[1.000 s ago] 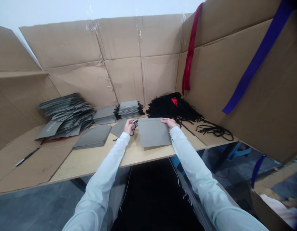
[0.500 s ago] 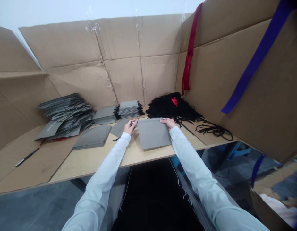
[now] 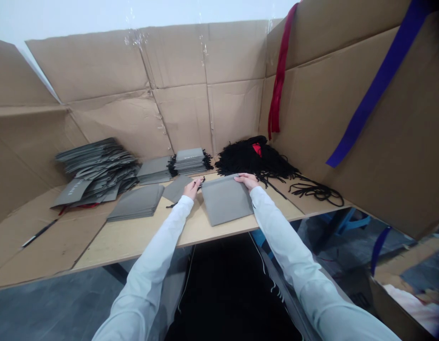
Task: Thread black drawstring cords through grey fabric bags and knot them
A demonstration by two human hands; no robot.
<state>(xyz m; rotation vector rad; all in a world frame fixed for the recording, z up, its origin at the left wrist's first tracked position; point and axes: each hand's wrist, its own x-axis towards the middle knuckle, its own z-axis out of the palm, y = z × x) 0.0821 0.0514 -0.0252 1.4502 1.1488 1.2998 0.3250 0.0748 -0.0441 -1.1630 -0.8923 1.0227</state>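
Observation:
In front of me a flat grey paper bag (image 3: 226, 201) is held a little tilted over the table. My right hand (image 3: 247, 181) grips its top edge, thumb on the near face. Just off the bag's upper left corner, my left hand (image 3: 193, 188) has its fingers pinched together on a thin black cord, whose dark end shows above the fingertips. Another grey sheet or bag (image 3: 177, 188) lies behind my left hand, with a bit of black cord (image 3: 171, 205) near my left wrist. Black cords (image 3: 255, 158) are heaped beyond my right hand.
Left of my hands lies a stack of flat grey bags (image 3: 136, 203); behind it are another stack (image 3: 153, 171) and a pile with black cords (image 3: 189, 161). A taller messy pile (image 3: 98, 166) and a pen (image 3: 39, 233) lie far left. Cardboard walls (image 3: 180, 109) surround the table (image 3: 98, 248).
The grey bag has tilted slightly, its lower left corner coming down toward me. My left hand has turned a little, and the cord end now shows above its fingertips.

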